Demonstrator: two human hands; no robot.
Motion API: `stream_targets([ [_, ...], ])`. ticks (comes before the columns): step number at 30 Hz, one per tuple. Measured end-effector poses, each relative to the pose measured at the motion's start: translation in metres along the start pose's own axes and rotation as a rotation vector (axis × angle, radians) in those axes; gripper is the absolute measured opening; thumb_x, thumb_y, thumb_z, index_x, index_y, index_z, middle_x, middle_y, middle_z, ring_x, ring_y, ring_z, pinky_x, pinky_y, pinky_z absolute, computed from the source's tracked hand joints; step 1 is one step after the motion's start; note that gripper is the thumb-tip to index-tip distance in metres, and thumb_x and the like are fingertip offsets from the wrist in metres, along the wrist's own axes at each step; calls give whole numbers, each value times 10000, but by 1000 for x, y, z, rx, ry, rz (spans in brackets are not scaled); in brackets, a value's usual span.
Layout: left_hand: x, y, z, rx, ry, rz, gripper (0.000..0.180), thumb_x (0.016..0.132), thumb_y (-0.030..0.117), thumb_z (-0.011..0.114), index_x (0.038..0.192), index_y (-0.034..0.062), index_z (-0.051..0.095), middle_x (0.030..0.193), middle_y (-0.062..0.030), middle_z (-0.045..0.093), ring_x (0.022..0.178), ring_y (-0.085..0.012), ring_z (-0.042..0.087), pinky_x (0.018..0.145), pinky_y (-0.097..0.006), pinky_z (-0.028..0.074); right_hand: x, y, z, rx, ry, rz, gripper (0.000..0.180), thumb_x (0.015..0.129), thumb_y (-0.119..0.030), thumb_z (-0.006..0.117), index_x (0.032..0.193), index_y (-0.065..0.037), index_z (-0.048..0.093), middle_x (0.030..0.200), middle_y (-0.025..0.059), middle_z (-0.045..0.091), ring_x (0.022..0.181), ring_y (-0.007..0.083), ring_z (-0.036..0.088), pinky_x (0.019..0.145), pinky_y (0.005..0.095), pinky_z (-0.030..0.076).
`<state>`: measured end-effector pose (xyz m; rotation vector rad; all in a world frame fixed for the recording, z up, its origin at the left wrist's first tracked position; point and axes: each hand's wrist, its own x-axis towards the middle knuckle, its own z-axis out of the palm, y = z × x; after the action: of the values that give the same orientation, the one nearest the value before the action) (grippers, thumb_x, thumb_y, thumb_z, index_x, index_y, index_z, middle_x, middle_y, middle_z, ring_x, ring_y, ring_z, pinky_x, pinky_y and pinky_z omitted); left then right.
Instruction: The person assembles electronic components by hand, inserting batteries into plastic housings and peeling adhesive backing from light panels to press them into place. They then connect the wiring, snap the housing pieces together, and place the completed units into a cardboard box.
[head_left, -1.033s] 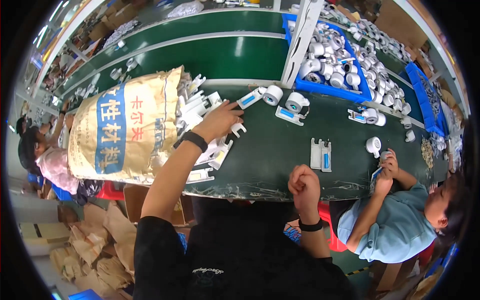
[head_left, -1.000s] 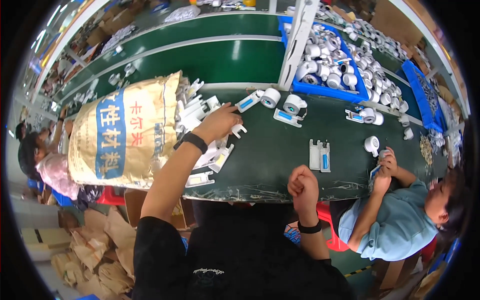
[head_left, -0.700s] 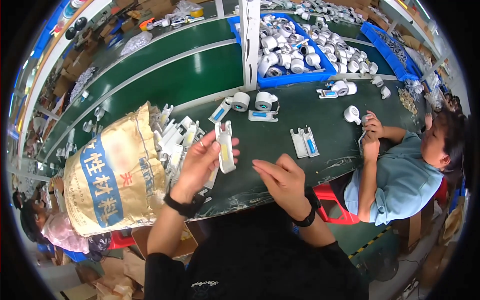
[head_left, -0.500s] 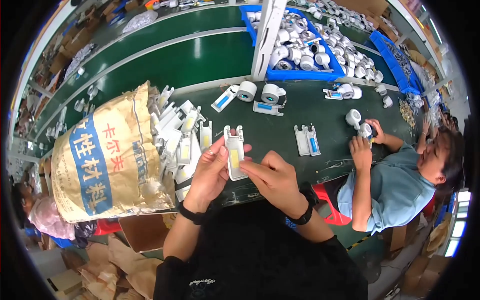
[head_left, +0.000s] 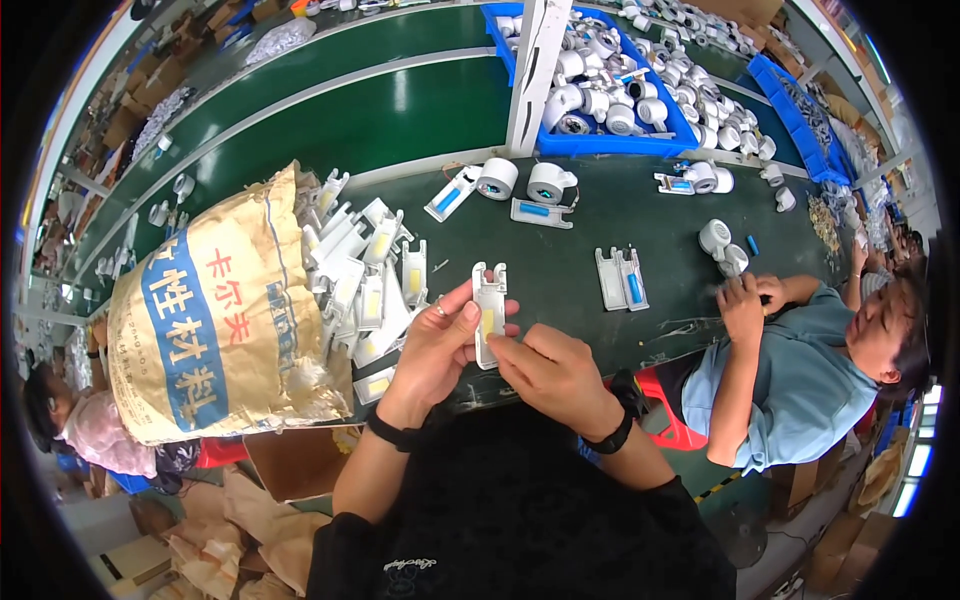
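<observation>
1. One yellow woven sack (head_left: 215,310) lay at the bench's left end.
2. Two blue bins (head_left: 610,145) of white round parts stood along the far edge.
3. One white flat part (head_left: 489,312) was held by two hands.
4. Two other people sat nearby.

White part's (head_left: 489,305) lower end hidden behind right hand (head_left: 555,375); sack (head_left: 215,320) mouth covers parts.

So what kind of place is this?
Likely a factory assembly line: a green bench, blue bins of white parts, a sack spilling plastic pieces, and a co-worker alongside.
</observation>
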<state>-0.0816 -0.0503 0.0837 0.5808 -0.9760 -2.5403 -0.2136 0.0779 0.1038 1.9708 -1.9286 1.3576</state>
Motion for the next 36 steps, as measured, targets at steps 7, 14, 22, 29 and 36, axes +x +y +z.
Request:
stream_targets([
  [7, 8, -7, 6, 0, -5, -35, 452, 1072, 215, 547, 1504, 92, 490, 1302, -193, 666, 1088, -285, 714, 895, -376, 615, -9, 9, 0, 168, 68, 186, 265, 751, 7, 804, 991, -102, 780, 719, 26, 524, 554, 167, 559, 491, 299, 458],
  [14, 14, -13, 4, 76, 12, -66, 444, 1067, 199, 558, 1494, 89, 505, 1294, -188, 675, 1096, -265, 711, 895, -365, 612, -15, 20, -3, 41, -32, 92, 178, 781, -23, 798, 944, -92, 783, 681, 36, 504, 531, 159, 533, 490, 303, 449],
  [22, 23, -21, 14, 78, 1, -114, 431, 1064, 201, 567, 1467, 55, 515, 1271, -175, 682, 1108, -255, 703, 900, -379, 613, -30, 48, -7, 484, 42, 619, 69, 888, -24, 740, 956, -25, 752, 665, -43, 497, 511, 36, 468, 435, 208, 338],
  [29, 84, -80, 5, 165, 238, -129, 385, 1037, 112, 598, 1391, -24, 530, 1146, -111, 709, 994, -191, 714, 861, -329, 605, -74, 83, -49, 1072, 669, 1000, 85, 1011, -100, 618, 1006, -16, 628, 674, -61, 445, 512, 23, 333, 428, 202, 274],
  [36, 139, -112, 31, 774, 314, 71, 412, 976, 174, 690, 1305, -51, 585, 1105, -110, 712, 923, -173, 705, 830, -304, 578, -113, 77, -64, 1664, 640, 960, 138, 902, -222, 467, 822, -109, 459, 794, -23, 401, 613, 97, 366, 461, 248, 310],
])
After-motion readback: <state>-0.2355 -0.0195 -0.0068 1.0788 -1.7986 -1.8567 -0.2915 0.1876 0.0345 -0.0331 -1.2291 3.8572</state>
